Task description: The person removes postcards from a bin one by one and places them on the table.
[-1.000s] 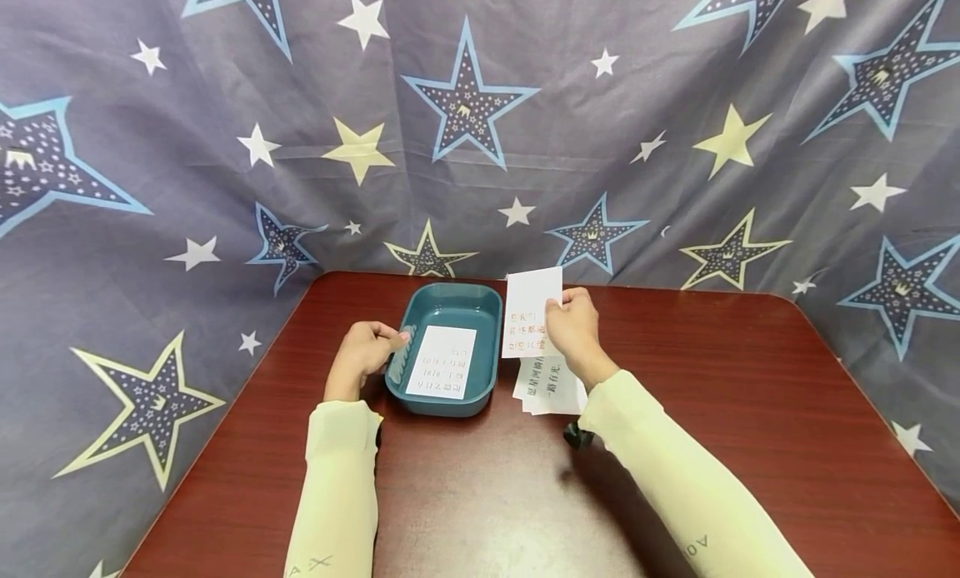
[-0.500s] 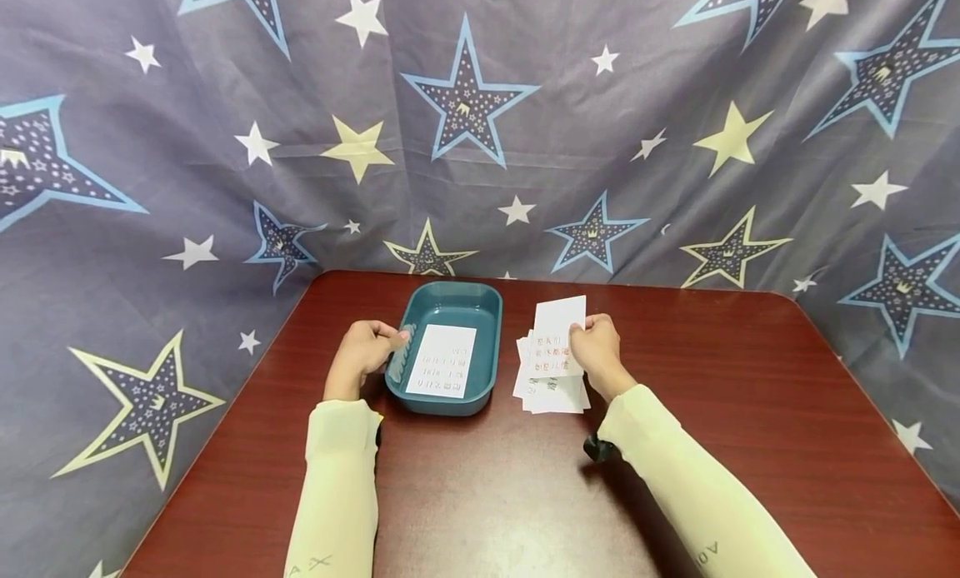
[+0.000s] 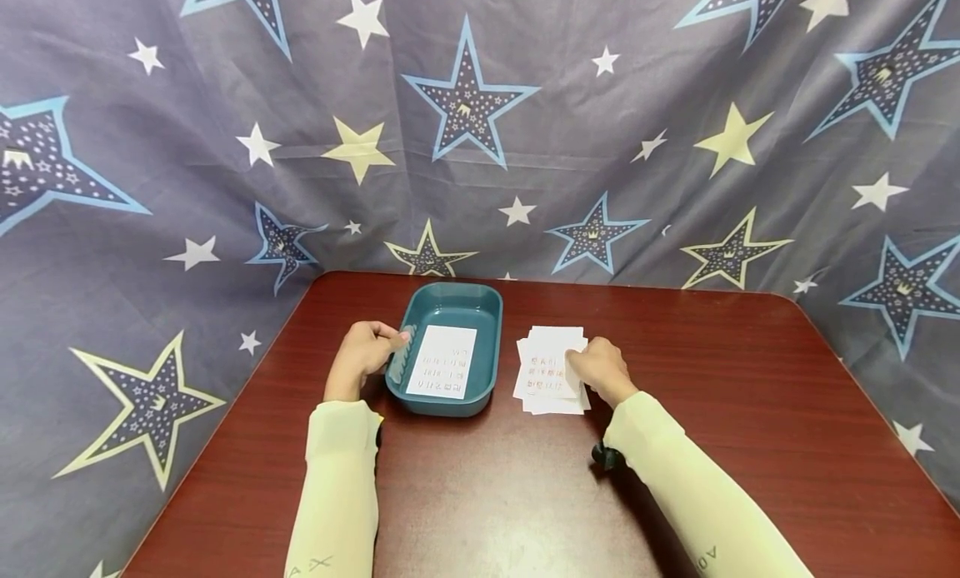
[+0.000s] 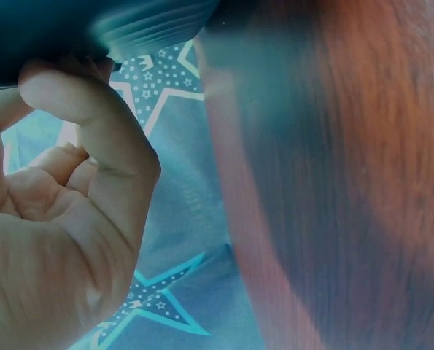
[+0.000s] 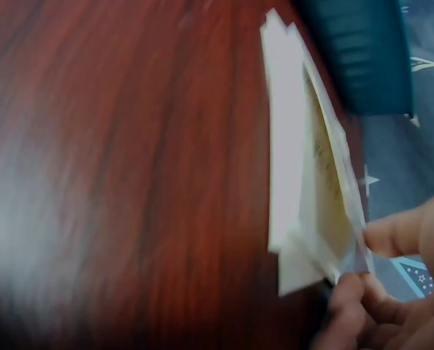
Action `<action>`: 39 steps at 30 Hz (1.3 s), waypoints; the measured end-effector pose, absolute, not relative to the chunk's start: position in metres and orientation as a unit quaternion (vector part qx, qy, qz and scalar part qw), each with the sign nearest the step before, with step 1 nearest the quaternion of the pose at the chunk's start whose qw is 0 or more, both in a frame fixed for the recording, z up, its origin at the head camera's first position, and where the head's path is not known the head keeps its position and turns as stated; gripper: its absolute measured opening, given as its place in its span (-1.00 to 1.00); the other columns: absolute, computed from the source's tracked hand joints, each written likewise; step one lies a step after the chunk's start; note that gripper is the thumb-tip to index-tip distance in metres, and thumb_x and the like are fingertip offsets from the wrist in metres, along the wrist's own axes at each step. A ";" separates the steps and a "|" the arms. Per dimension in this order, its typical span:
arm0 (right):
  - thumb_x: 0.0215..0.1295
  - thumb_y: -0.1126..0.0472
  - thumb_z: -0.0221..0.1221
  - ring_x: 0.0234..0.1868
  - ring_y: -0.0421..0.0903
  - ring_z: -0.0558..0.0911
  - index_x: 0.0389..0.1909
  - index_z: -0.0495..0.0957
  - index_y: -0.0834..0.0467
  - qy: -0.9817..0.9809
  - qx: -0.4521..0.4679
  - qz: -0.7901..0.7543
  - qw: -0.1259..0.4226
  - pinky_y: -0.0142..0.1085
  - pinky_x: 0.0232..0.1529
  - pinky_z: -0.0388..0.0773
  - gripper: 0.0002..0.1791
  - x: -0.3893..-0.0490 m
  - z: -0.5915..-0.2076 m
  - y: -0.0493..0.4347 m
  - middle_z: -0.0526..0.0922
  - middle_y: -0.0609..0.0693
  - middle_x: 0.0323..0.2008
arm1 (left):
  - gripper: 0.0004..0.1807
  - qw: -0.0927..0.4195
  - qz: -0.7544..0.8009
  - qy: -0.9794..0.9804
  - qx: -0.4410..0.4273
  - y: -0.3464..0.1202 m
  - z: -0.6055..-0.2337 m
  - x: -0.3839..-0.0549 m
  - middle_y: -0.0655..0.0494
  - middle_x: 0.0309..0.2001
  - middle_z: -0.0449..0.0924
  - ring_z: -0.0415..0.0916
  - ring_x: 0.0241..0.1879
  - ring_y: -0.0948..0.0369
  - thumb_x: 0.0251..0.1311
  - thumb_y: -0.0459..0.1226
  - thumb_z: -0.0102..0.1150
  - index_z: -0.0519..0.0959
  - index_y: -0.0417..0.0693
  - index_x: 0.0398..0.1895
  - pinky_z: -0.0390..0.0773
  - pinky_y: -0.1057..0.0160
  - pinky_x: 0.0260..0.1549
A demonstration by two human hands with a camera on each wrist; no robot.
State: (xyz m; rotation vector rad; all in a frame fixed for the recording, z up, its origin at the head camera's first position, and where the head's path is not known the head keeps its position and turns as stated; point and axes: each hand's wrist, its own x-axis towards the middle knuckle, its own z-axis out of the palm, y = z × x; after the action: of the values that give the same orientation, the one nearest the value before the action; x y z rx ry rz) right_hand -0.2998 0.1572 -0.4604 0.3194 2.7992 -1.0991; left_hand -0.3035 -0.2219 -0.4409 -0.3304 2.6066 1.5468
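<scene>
My left hand (image 3: 362, 357) pinches the left rim of a teal plastic tray (image 3: 489, 316). In the left wrist view its finger and thumb (image 4: 82, 109) meet the tray's underside edge (image 4: 158, 33). A white card with printed characters (image 3: 442, 361) lies flat in the tray. To the right of the tray, my right hand (image 3: 606, 371) pinches the right edge of a white card with orange writing (image 3: 549, 357). That card is over a loose pile of white cards (image 3: 555, 406). The right wrist view has the held card (image 5: 337, 149) tilted up from the pile (image 5: 286, 138) at the pinched edge.
Both things stand on a reddish-brown wooden table (image 3: 712, 411). Behind it hangs a grey-blue curtain (image 3: 585, 145) with stars. A dark strap or device (image 3: 606, 455) sits under the right wrist.
My right hand has moved right and down, bringing the orange-lettered card from the air beside the tray onto the pile. The left hand and the tray stay in place.
</scene>
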 end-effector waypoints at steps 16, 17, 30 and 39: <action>0.33 -0.05 0.08 -0.29 0.14 0.57 -0.50 0.46 0.17 0.966 0.086 -0.237 0.052 0.02 -0.40 0.48 -0.62 -0.301 -0.458 0.160 0.62 0.19 -0.29 | -0.66 0.046 0.509 0.853 -0.100 -0.219 -0.445 -0.307 -0.12 -0.11 0.54 0.52 -0.32 0.11 0.35 -0.13 0.32 0.61 -0.25 -0.07 0.60 0.23 -0.45; 0.35 -0.05 0.07 -0.29 0.15 0.58 -0.50 0.46 0.16 0.967 0.083 -0.239 0.041 0.03 -0.39 0.49 -0.62 -0.301 -0.456 0.158 0.63 0.19 -0.29 | -0.66 0.047 0.508 0.854 -0.100 -0.219 -0.445 -0.307 -0.13 -0.11 0.54 0.52 -0.32 0.11 0.35 -0.13 0.31 0.62 -0.25 -0.06 0.60 0.23 -0.44; 0.42 -0.10 0.12 -0.32 0.15 0.67 -0.45 0.51 0.04 0.955 -0.031 -0.286 -0.073 -0.01 -0.34 0.54 -0.66 -0.297 -0.413 0.085 0.63 0.01 -0.45 | -0.64 0.052 0.505 0.856 -0.102 -0.218 -0.445 -0.309 -0.14 -0.06 0.55 0.54 -0.26 0.07 0.36 -0.10 0.31 0.62 -0.23 -0.04 0.62 0.22 -0.41; 0.45 0.06 0.20 -0.49 -0.03 0.57 -0.18 0.55 0.18 0.929 -0.142 -0.331 -0.082 -0.15 -0.38 0.51 -0.76 -0.289 -0.401 0.032 0.58 -0.01 -0.54 | -0.62 0.052 0.502 0.857 -0.105 -0.223 -0.443 -0.306 -0.15 -0.04 0.54 0.53 -0.23 0.07 0.35 -0.09 0.31 0.62 -0.24 -0.04 0.62 0.22 -0.39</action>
State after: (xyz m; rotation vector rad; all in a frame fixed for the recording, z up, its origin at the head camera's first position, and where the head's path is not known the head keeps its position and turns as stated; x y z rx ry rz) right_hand -0.2889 0.0318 -0.4009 -0.4703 3.0838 -1.0968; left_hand -0.3061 -0.2233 -0.4430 -0.3184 2.6070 1.5266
